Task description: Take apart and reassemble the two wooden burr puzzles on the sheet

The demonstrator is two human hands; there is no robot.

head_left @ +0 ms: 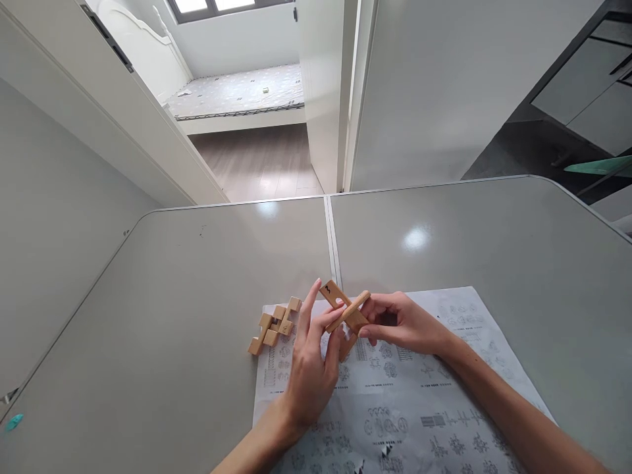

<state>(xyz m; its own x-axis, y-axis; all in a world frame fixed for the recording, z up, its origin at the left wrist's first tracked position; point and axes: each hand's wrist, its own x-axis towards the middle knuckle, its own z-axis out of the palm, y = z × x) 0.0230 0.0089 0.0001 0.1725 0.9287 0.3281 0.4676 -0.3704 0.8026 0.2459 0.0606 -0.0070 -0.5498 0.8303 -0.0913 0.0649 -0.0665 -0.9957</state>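
Both hands hold crossed wooden puzzle bars [345, 309] just above a printed instruction sheet [395, 395]. My left hand [311, 362] pinches the bars from the left, index finger raised. My right hand [405, 324] grips them from the right with curled fingers. One bar carries a dark mark near its top end. A second cluster of notched wooden pieces [274, 324] lies on the table left of my left hand, partly on the sheet's corner.
The grey table [172, 296] has a seam [332, 237] down its middle and rounded far corners. A small teal object [14, 421] sits at the left edge. Beyond the table an open doorway shows a wooden floor and a bed [241, 92].
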